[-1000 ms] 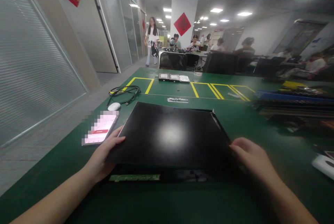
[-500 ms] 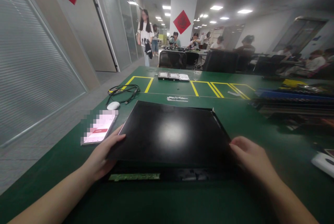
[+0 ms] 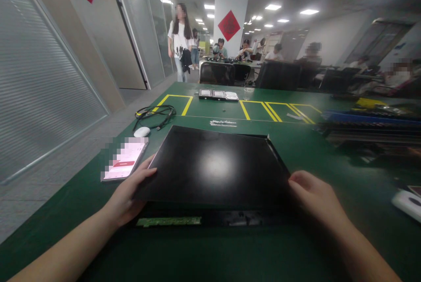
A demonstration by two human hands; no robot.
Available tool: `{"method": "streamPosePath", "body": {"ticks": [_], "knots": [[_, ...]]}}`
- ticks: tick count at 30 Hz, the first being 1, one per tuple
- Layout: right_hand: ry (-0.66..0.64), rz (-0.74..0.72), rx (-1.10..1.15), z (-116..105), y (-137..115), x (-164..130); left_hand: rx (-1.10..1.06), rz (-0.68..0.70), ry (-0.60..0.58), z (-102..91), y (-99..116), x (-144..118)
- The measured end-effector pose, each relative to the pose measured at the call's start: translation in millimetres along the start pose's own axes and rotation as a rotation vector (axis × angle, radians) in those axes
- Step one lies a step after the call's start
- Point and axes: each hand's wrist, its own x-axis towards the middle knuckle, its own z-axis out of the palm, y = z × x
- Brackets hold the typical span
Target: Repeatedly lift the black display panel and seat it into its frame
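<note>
A dark, glossy LCD screen panel (image 3: 184,159) lies between my hands, reflecting a ceiling light. My left hand (image 3: 134,187) grips its left edge, thumb on top and fingers underneath. On the other side, my right hand (image 3: 311,190) pinches the right edge with curled fingers. Beneath the panel a black frame (image 3: 217,218) shows along the near side and at the far right corner. A narrow green circuit board (image 3: 169,221) is exposed at the near left of that frame. My hands hide parts of both side edges.
The green table (image 3: 230,258) carries a phone (image 3: 123,163), a white mouse (image 3: 142,132) and a coiled black cable (image 3: 154,115) on the left. Hard drives (image 3: 218,95) lie at the far side. Blurred stacked parts (image 3: 368,122) and a white device (image 3: 408,203) occupy the right. A person (image 3: 180,38) walks beyond the table.
My hands and the screen panel keep almost the same position. The walking person has come closer; the view has shifted very slightly.
</note>
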Motion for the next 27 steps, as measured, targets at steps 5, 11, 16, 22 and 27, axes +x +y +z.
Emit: {"method": "streamPosePath", "body": {"ticks": [5, 11, 16, 22, 27], "knots": [[0.001, -0.031, -0.026, 1.8, 3.2, 2.2, -0.015, 0.004, 0.022, 3.6, 1.5, -2.0], [0.004, -0.059, -0.034, 1.9, 5.6, 1.6, -0.002, 0.010, 0.012, 1.6, 1.1, -1.9], [-0.003, -0.056, -0.025, 0.5, 3.5, 0.2, 0.014, 0.021, -0.004, -0.2, 0.2, -1.3], [-0.004, -0.061, -0.030, 0.3, 3.3, 0.7, 0.030, 0.013, 0.025, -0.7, -1.0, 1.0], [-0.017, -0.048, -0.038, -0.3, 0.4, 0.5, 0.019, 0.014, -0.007, -0.7, -0.8, 0.0]]}}
